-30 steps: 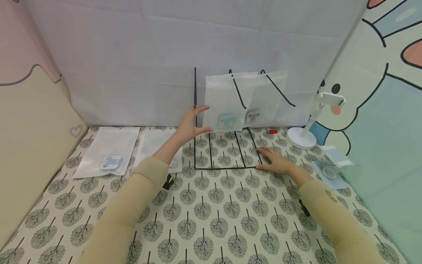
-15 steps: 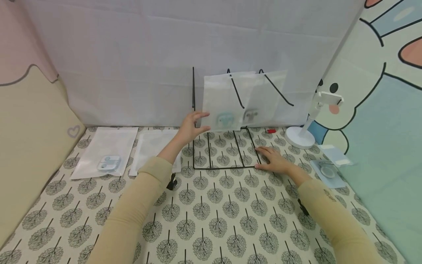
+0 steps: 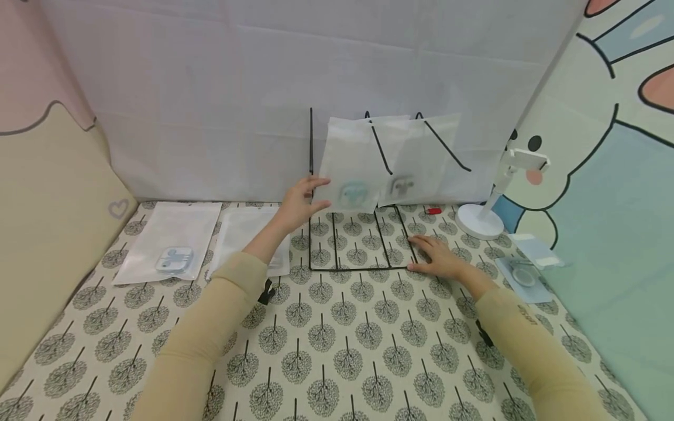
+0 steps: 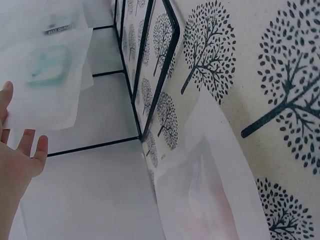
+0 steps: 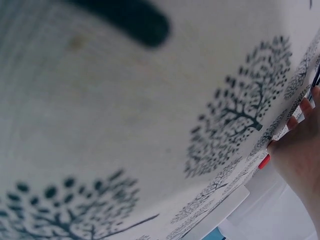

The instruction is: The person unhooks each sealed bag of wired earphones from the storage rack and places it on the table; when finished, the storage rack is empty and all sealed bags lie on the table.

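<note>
On a black wire rack (image 3: 363,269) hang two frosted zip bags. The nearer bag (image 3: 347,146) holds a teal-tinted earphone case (image 3: 354,193); the other bag (image 3: 429,146) holds a dark earphone case (image 3: 402,186). My left hand (image 3: 295,206) is at the nearer bag's lower left edge, thumb and fingers spread apart. In the left wrist view, its fingers (image 4: 40,147) show just below that bag's lower edge. My right hand (image 3: 434,257) rests at the right side of the rack's base, fingers loosely extended and fingertips at the wire.
Two more frosted bags lie on the left: one bag (image 3: 181,228) with a white earphone case (image 3: 175,259), and another bag (image 3: 247,225) partly behind my left forearm. On the right stand a white phone stand (image 3: 480,221), a red item (image 3: 433,211) and a light-blue package (image 3: 523,279).
The nearer hanging bag has swung left at its bottom, with its earphone case shifting left. My left hand has moved slightly down and left. My right hand has stayed in place.
</note>
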Tool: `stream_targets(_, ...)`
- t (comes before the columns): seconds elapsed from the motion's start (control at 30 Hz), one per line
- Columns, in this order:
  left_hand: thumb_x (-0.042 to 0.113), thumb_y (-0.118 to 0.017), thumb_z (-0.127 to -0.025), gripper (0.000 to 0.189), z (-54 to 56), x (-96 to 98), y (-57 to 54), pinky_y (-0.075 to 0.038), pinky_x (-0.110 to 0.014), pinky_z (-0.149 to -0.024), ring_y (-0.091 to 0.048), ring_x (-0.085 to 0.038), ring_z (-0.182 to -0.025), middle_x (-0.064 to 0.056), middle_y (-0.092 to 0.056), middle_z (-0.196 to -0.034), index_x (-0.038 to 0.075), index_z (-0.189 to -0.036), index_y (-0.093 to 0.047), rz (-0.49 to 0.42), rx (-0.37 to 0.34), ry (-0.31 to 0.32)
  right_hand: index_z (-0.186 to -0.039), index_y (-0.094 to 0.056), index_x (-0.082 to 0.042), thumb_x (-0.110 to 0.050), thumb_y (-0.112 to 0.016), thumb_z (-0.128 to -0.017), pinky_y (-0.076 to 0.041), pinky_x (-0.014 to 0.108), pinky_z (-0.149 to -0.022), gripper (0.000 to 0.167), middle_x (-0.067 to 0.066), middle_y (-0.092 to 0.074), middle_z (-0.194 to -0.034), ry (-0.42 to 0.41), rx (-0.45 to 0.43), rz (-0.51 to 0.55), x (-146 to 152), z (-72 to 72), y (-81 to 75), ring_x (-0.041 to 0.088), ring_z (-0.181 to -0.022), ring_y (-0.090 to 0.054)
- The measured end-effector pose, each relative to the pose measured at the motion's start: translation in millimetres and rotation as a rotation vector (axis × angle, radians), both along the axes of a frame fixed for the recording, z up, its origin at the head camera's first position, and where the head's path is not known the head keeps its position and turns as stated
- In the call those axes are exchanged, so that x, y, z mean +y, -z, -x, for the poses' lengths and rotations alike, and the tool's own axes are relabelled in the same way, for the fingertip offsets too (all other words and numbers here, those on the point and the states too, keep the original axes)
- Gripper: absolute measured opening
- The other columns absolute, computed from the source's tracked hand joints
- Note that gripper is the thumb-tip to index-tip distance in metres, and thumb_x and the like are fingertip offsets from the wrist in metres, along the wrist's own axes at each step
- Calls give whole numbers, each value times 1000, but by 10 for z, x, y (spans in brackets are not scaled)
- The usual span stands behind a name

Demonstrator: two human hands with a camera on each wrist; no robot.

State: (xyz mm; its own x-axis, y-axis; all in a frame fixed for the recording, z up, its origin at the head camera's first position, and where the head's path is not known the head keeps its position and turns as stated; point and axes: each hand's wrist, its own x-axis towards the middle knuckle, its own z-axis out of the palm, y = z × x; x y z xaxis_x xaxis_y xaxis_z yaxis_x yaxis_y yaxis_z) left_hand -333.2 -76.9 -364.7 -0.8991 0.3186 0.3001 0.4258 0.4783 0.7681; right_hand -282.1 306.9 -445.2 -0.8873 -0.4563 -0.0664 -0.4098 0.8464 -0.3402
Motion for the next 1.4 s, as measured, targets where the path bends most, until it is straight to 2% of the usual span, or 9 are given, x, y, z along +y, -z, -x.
stream_targets(0.1, 21, -72, -84, 58, -25, -23, -31, -44, -40, -101, -48, -30, -121, -4, -38, -146, 21, -137, -50, -27, 1, 5, -149, -25, -8, -48, -62, -87, -11, 66, -110, 82, 23, -22, -152, 1, 4, -4, 15, 1, 6, 47, -137, -18)
stream_targets(0.37, 18, -73, -82, 57, -106, -94, -64, -43, -38, -103, -42, -26, -129, -2, -41, -144, 21, -135, -52, -56, 67, 7, -149, -26, -8, -48, -62, -87, -10, 66, -110, 81, 23, -22, -152, 12, 1, -6, 34, -2, 0, 48, -137, -17)
stream_targets(0.6, 14, -74, -81, 56, -220, -160, -123, -40, -38, -106, -41, -29, -131, -5, -41, -144, 17, -134, -53, -56, 135, 34, -149, -26, -9, -48, -62, -87, -9, 66, -109, 81, 23, -22, -152, 18, -4, -8, 39, 2, -8, 49, -137, -17)
stream_targets(0.8, 13, -76, -79, 56, -305, -226, -179, -37, -34, -109, -40, -21, -132, -1, -47, -138, 16, -132, -55, -61, 200, 63, -149, -26, -9, -49, -61, -87, -10, 67, -109, 82, 23, -22, -152, 16, 0, -14, 46, -1, 5, 49, -137, -17)
stream_targets(1.07, 14, -76, -79, 59, -398, -328, -268, -34, -37, -111, -39, -19, -132, 1, -47, -137, 16, -133, -53, 5, 275, 95, -149, -26, -9, -49, -61, -87, -10, 66, -110, 82, 22, -21, -152, 20, -9, -9, 40, -10, -1, 48, -137, -17)
stream_targets(1.2, 10, -77, -78, 62, -429, -380, -321, -31, -38, -112, -40, -21, -131, -2, -47, -136, 14, -134, -52, 31, 328, 124, -149, -25, -9, -48, -62, -87, -10, 66, -110, 82, 23, -21, -152, 18, -11, -11, 37, -8, -15, 49, -137, -17)
stream_targets(1.4, 5, -76, -76, 63, -485, -456, -419, -34, -38, -110, -42, -25, -130, -6, -47, -135, 11, -134, -51, 74, 385, 143, -149, -26, -8, -48, -61, -88, -10, 67, -109, 81, 24, -22, -151, 8, -5, -15, 26, -9, -26, 49, -136, -17)
